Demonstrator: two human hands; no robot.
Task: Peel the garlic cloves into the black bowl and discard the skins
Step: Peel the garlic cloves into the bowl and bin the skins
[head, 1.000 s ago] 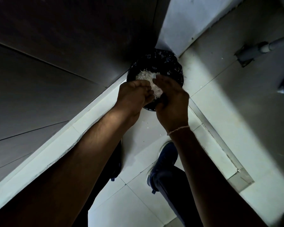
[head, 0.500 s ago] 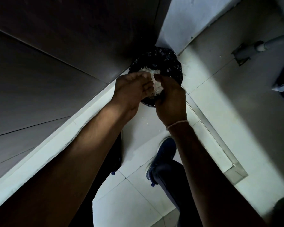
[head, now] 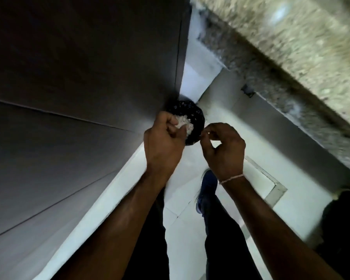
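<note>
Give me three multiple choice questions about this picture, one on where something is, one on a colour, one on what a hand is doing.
1. Where is the round black bin lined with a black bag?
A. on the speckled stone counter
B. on the pale tiled floor, in the corner by the dark cabinet
C. in the right hand

2. What colour is the shoe?
A. red
B. white
C. blue

3. What is the left hand doing?
A. holding a clump of white garlic skins
B. lying flat on the floor
C. gripping the shoe

Answers: 1 B, it stands on the floor tiles. 2 C, the upper is blue. 3 A, curled fingers enclose white skins.
</note>
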